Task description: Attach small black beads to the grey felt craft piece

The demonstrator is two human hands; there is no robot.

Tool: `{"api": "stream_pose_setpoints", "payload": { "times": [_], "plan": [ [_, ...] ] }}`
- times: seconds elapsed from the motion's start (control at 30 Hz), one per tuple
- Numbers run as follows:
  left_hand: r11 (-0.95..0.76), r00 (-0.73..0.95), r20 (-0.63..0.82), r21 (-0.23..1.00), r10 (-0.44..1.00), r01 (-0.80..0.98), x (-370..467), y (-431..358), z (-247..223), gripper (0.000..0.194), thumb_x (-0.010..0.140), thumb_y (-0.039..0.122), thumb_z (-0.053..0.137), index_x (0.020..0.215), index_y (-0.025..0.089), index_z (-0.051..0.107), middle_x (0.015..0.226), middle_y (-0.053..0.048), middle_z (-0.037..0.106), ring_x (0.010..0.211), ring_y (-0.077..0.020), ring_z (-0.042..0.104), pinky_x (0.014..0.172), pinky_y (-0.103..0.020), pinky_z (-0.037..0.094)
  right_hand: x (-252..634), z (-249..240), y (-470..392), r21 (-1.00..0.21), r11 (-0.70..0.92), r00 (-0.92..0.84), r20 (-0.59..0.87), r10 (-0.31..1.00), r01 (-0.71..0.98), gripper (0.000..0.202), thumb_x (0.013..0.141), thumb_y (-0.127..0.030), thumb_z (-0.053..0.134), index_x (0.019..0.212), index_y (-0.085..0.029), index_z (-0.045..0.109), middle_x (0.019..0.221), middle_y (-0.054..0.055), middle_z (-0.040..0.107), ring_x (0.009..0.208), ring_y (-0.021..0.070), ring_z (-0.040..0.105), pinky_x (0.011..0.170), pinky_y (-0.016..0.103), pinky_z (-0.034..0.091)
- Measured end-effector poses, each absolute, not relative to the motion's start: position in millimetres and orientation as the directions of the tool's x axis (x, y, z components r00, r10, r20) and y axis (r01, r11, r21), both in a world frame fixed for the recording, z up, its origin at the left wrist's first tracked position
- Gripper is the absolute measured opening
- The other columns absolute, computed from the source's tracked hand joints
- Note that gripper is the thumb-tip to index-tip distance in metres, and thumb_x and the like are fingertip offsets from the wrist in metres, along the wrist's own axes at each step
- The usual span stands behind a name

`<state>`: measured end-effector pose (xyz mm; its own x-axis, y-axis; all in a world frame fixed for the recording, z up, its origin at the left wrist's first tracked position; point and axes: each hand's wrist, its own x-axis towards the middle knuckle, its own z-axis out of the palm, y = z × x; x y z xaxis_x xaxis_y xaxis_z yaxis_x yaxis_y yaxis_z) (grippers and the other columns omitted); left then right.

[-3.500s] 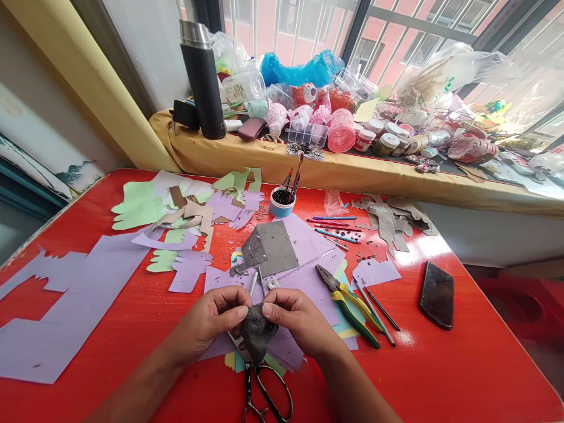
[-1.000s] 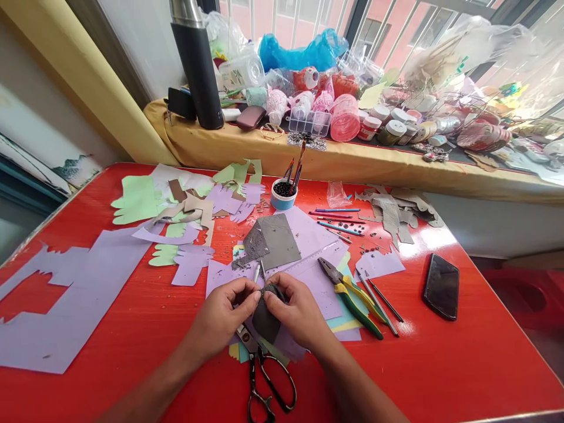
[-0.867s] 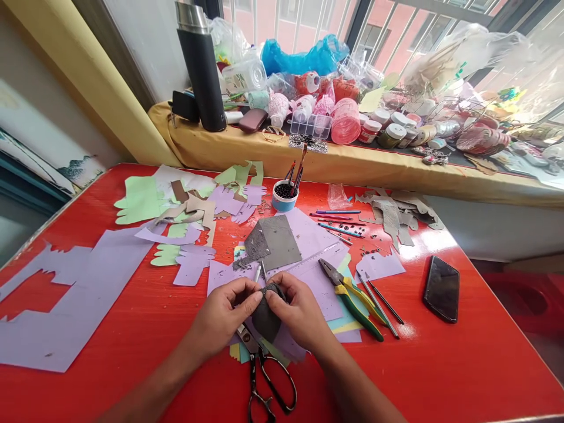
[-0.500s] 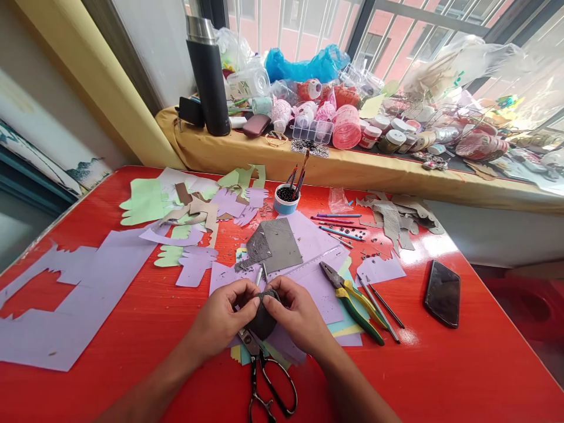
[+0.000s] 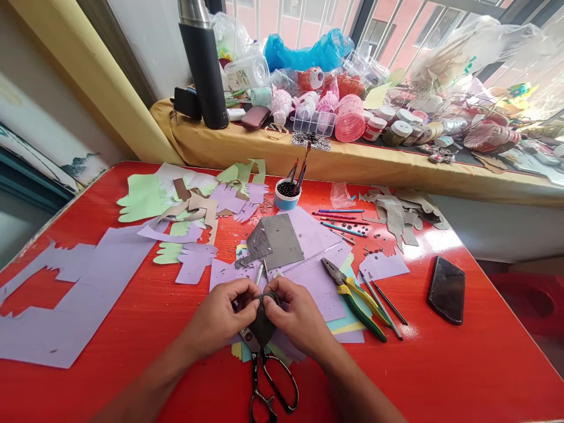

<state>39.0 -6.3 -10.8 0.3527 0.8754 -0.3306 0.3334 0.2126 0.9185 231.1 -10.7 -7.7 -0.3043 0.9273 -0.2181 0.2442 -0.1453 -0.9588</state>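
Note:
My left hand [image 5: 225, 310] and my right hand [image 5: 296, 311] pinch a small piece of dark grey material [image 5: 263, 326] between thumbs and fingertips. It looks like leather or felt; its upper edge is partly hidden by my fingers. Under it lies a pair of scissors [image 5: 274, 382], handles toward me, blade tips showing past my fingers. Beyond my hands, a flat grey sheet [image 5: 282, 242] with a rough, crumbly left part rests on purple paper [image 5: 317, 235]. Pliers with green and yellow handles [image 5: 356, 301] lie to the right of my right hand.
Purple and green paper cut-outs [image 5: 196, 263] spread over the left of the red table [image 5: 145, 352]. A small tub [image 5: 286, 201] of black beads holds brushes. Pens [image 5: 341, 217], grey scraps [image 5: 392, 214] and a phone [image 5: 446, 290] lie right. A black flask [image 5: 205, 76] stands on the crowded sill.
Both hands keep their pinch on the dark grey piece, with only slight finger movement. The camera view has shifted a little; the objects on the table stay put.

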Motion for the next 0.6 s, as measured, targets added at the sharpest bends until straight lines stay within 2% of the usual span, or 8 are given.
{"api": "stream_pose_setpoints", "payload": {
  "times": [0.27, 0.47, 0.6],
  "plan": [
    [0.285, 0.322, -0.348, 0.931, 0.881, 0.227, 41.0, -5.0, -18.2, 0.034, 0.089, 0.052, 0.062, 0.089, 0.018, 0.065, 0.078, 0.000, 0.056, 0.075, -0.0181, 0.052, 0.067, -0.028, 0.044, 232.7, -13.8, -8.7, -0.968, -0.171, -0.275, -0.218, 0.936, 0.184, 0.007, 0.091, -0.026, 0.059, 0.089, -0.019, 0.060, 0.072, -0.004, 0.054, 0.068, 0.0151, 0.048, 0.062, 0.026, 0.037],
    [0.241, 0.279, -0.313, 0.934, 0.908, 0.265, 43.4, -5.5, -16.0, 0.031, 0.090, 0.050, 0.061, 0.089, 0.019, 0.066, 0.079, 0.000, 0.058, 0.078, -0.0191, 0.054, 0.071, -0.029, 0.045, 232.0, -13.0, -9.2, -0.966, -0.155, -0.281, -0.210, 0.936, 0.208, 0.006, 0.093, -0.023, 0.059, 0.088, -0.020, 0.058, 0.072, -0.005, 0.051, 0.068, 0.0147, 0.046, 0.062, 0.026, 0.036],
    [0.203, 0.301, -0.299, 0.928, 0.906, 0.311, 41.0, -5.0, -14.1, 0.030, 0.093, 0.049, 0.057, 0.092, 0.020, 0.066, 0.081, -0.001, 0.060, 0.079, -0.0195, 0.056, 0.071, -0.029, 0.045, 233.4, -13.0, -9.6, -0.962, -0.138, -0.306, -0.208, 0.929, 0.234, 0.003, 0.094, -0.022, 0.059, 0.091, -0.020, 0.060, 0.075, -0.004, 0.055, 0.070, 0.0153, 0.050, 0.064, 0.026, 0.038]
  ]
}}
